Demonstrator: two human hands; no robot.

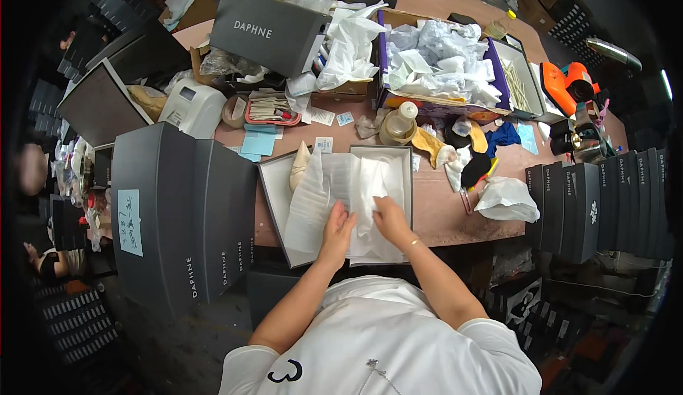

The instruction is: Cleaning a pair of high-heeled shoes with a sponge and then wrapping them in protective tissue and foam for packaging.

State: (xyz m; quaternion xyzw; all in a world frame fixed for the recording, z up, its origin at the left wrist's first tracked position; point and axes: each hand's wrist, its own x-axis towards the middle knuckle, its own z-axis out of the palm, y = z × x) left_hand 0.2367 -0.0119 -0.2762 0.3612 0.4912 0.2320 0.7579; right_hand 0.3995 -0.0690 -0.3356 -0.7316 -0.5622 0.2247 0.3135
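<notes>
An open grey shoebox (405, 185) lies before me on the table, its lined parts spread side by side. A beige pointed shoe (299, 167) sits at its left, partly covered by a sheet of white tissue paper (316, 199). My left hand (338, 231) rests on this sheet near its right edge, fingers stretched out and holding nothing visible. Close beside it, my right hand (390, 221) has its fingers curled down onto a white wrapped bundle (373, 179) in the right part of the box. What lies inside the wrapping is hidden.
Tall dark shoeboxes (158, 210) stand at my left, and a row of others (583, 210) at right. Behind are a carton of crumpled paper (441, 64), a bottle in a jar (398, 125), cloths (466, 157), a white bag (507, 199) and a red tray (273, 114).
</notes>
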